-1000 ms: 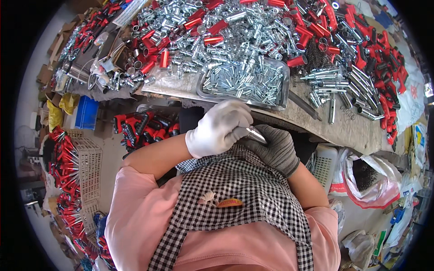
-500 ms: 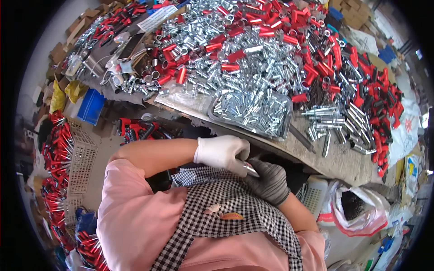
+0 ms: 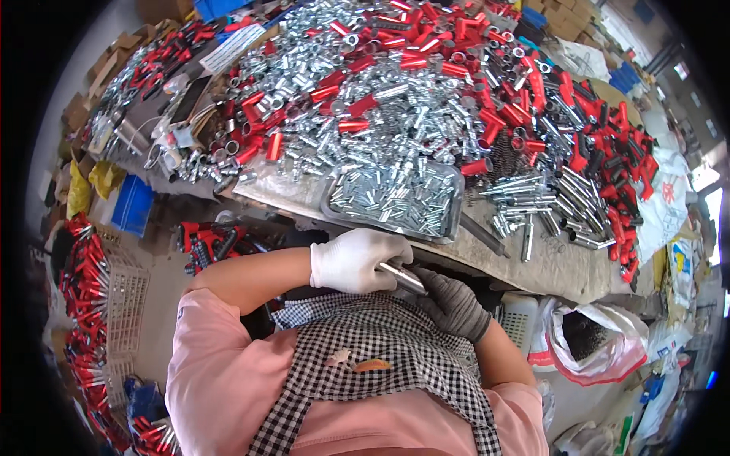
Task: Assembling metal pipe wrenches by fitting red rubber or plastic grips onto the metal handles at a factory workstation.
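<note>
Close in front of my apron, a shiny silver metal tube [image 3: 403,278] lies slanted between my two hands. My left hand [image 3: 359,261], in a white glove, closes round its left end. The grey-gloved right hand [image 3: 456,308] grips the lower right end with thumb and fingers. Just beyond them, on the bench edge, a clear plastic tray [image 3: 459,216] holds many small silver pins. To its right lies a bunch of long silver rods and tubes [image 3: 525,204].
A big heap of silver fittings [image 3: 304,83] and red sleeves covers the bench. Red-and-black handles [image 3: 620,182] pile up at the right. Crates [image 3: 125,292] of red-handled parts stand at left. An open white sack [image 3: 547,342] sits at lower right.
The whole view has shifted slightly. More of the silver tube now shows between my hands, and my left hand has opened its grip a little along it.
</note>
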Available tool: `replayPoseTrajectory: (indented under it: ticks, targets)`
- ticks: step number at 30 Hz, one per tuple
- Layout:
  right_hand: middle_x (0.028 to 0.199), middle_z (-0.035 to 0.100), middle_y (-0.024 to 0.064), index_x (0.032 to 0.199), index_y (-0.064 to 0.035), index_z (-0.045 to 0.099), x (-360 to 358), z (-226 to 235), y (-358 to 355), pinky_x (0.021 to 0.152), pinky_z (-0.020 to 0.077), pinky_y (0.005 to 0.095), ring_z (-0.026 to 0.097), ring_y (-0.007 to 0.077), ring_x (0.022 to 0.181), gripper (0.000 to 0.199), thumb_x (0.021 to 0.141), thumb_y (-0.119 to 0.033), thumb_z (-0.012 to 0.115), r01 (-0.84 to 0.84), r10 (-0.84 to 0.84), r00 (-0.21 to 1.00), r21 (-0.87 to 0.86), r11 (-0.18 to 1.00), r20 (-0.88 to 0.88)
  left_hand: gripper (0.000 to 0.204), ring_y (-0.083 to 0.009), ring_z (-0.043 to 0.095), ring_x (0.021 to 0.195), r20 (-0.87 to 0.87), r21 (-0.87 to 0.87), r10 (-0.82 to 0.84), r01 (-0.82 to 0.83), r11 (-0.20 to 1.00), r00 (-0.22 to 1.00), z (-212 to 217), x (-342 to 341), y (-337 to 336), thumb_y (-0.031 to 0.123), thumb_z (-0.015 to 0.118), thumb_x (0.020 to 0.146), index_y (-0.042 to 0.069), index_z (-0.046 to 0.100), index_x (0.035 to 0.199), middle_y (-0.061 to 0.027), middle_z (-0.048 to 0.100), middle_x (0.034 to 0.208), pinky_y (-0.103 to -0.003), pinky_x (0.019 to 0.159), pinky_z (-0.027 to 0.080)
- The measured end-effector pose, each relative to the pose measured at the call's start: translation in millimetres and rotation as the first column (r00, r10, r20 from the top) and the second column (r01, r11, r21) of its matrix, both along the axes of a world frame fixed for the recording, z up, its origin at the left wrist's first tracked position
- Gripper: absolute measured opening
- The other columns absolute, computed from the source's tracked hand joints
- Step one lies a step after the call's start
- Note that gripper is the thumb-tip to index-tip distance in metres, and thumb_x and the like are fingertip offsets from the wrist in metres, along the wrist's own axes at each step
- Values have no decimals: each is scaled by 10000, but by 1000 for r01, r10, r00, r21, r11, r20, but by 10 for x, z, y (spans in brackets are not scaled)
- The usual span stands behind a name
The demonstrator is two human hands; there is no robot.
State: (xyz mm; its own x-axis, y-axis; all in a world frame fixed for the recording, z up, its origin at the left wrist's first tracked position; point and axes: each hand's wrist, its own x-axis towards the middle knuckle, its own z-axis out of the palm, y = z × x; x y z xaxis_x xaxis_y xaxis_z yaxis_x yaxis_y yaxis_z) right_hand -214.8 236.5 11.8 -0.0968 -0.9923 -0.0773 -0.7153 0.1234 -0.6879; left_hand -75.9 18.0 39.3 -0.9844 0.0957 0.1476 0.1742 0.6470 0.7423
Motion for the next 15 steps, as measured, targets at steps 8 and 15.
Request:
replayPoseTrajectory:
  ticks: [8, 15]
  targets:
    - [1274, 613, 104, 1384, 29, 462, -24, -344, 400, 965, 473, 332, 582, 175, 1142, 552, 947, -257, 642, 416, -282, 706, -58, 907, 649, 584, -351, 641, 985, -397, -184, 327, -423, 887, 858, 193, -1625, -124, 307, 736, 786, -4, 549, 1244, -228, 643, 1079, -415, 858, 522]
    - [1268, 614, 161, 1347, 59, 478, 90, -57, 657, 973, 471, 343, 587, 226, 1160, 529, 962, -281, 603, 550, -331, 692, -171, 818, 642, 283, -395, 648, 820, -412, -372, 234, -397, 839, 880, -258, -2451, -95, 192, 629, 805, 8, 612, 1018, -222, 653, 851, -480, 739, 515]
